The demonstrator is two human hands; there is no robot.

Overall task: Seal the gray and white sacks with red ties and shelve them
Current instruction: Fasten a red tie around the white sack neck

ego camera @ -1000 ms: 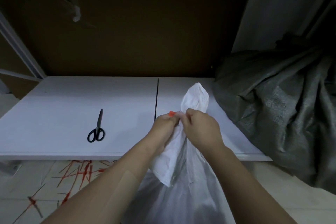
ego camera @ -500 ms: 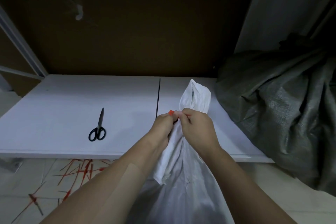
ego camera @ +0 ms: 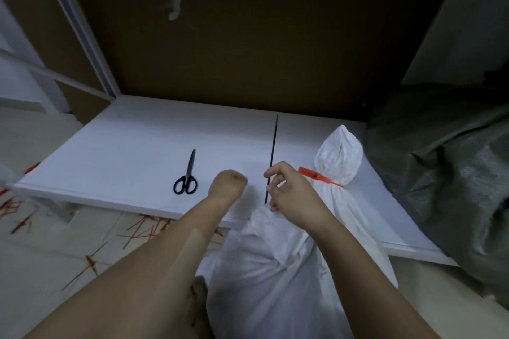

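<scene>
Left hand (ego camera: 227,183) and right hand (ego camera: 289,193) released white sack (ego camera: 275,278), neck pointing away.

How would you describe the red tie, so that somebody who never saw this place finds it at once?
Find the white shelf board in front of the brown panel. Over its right part leans a white sack, next to a gray sack. The red tie is cinched round the white sack's neck, its tail pointing left; the red strips lie loose on the floor.
</scene>
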